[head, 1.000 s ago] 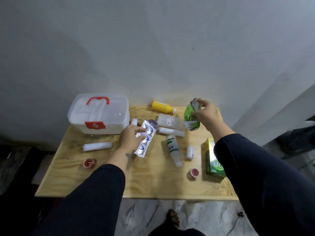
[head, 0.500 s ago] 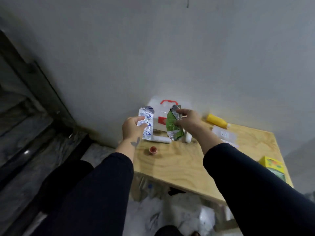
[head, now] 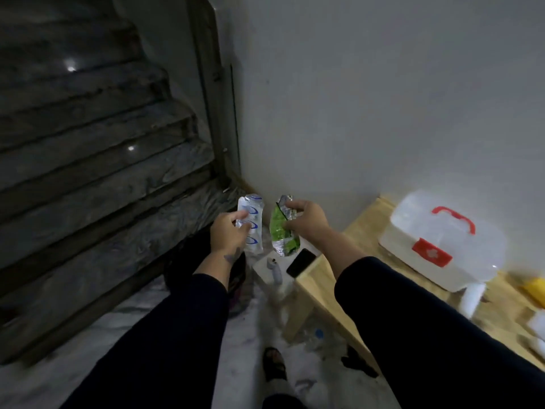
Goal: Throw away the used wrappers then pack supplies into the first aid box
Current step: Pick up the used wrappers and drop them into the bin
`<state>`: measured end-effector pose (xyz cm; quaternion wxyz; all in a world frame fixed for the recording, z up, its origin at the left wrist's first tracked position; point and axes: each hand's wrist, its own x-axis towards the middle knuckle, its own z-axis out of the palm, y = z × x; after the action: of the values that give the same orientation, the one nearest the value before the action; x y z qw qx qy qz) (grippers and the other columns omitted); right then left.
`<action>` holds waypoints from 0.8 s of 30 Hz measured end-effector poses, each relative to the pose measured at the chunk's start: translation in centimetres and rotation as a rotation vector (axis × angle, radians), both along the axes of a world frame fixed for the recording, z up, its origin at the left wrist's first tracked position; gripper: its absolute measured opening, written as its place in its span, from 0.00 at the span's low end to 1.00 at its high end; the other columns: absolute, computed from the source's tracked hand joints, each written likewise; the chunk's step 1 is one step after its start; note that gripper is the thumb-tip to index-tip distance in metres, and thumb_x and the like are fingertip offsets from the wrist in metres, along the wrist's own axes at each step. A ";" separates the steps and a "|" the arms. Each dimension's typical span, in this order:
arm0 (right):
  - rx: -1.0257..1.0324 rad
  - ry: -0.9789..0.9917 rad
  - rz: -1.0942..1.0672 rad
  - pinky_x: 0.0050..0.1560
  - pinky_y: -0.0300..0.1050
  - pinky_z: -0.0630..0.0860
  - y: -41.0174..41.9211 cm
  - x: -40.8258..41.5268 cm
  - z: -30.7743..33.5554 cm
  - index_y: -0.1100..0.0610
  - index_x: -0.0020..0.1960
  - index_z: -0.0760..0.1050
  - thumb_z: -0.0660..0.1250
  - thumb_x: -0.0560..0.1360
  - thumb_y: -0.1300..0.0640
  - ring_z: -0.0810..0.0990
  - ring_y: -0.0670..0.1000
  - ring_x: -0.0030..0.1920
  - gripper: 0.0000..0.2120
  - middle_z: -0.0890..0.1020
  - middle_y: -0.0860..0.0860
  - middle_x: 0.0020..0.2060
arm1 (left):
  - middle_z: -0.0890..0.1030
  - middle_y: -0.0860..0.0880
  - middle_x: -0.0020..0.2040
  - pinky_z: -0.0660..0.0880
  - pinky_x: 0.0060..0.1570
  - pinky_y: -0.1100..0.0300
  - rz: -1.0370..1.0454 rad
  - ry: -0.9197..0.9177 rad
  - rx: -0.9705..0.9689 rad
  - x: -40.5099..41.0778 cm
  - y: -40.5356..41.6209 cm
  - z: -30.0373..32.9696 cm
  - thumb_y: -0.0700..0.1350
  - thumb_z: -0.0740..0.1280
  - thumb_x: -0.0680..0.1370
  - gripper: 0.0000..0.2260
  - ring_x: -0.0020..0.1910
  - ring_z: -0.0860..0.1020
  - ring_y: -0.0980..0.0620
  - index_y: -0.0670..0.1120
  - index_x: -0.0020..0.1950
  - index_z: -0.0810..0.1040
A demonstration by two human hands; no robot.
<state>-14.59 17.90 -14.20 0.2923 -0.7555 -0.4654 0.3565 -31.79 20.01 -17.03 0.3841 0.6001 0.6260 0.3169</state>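
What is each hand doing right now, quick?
Left hand: closed on the silver and blue wrapper.
Right hand: closed on the green wrapper.

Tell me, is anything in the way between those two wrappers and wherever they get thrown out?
No bin shows in this view, so the path cannot be judged. The left hand holds the silver wrapper and the right hand holds the green wrapper, both past the table end, above a dark bag on the floor.
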 end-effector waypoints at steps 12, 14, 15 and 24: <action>-0.240 0.078 0.344 0.46 0.30 0.68 12.9 -10.4 -11.6 0.57 0.66 0.75 0.71 0.71 0.66 0.77 0.53 0.61 0.24 0.78 0.56 0.62 | 0.79 0.41 0.63 0.70 0.51 0.65 0.382 0.055 -0.330 -9.1 5.9 -11.2 0.35 0.64 0.78 0.16 0.60 0.79 0.45 0.40 0.66 0.77; -0.279 0.049 0.357 0.54 0.39 0.75 14.0 -12.0 -13.9 0.55 0.65 0.76 0.72 0.70 0.65 0.79 0.53 0.60 0.24 0.79 0.55 0.62 | 0.82 0.43 0.57 0.71 0.41 0.67 0.432 0.032 -0.398 -10.0 6.7 -13.4 0.36 0.63 0.79 0.16 0.46 0.82 0.47 0.42 0.66 0.77; -0.299 0.037 0.359 0.57 0.43 0.77 14.5 -12.7 -14.9 0.55 0.65 0.75 0.71 0.70 0.65 0.79 0.54 0.59 0.24 0.80 0.55 0.61 | 0.82 0.44 0.54 0.71 0.35 0.68 0.457 0.016 -0.422 -10.4 7.1 -14.5 0.36 0.63 0.79 0.16 0.38 0.80 0.51 0.43 0.66 0.77; -0.366 -0.029 0.450 0.52 0.47 0.79 19.3 -16.6 -23.3 0.53 0.67 0.71 0.68 0.74 0.62 0.80 0.55 0.56 0.22 0.78 0.53 0.62 | 0.79 0.42 0.62 0.73 0.49 0.72 0.403 0.006 -0.516 -12.8 12.4 -22.8 0.34 0.63 0.78 0.18 0.55 0.80 0.47 0.43 0.67 0.76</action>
<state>-31.19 37.20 -37.55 0.0578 -0.6786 -0.5533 0.4796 -44.54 32.38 -39.85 0.4513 0.3480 0.7929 0.2154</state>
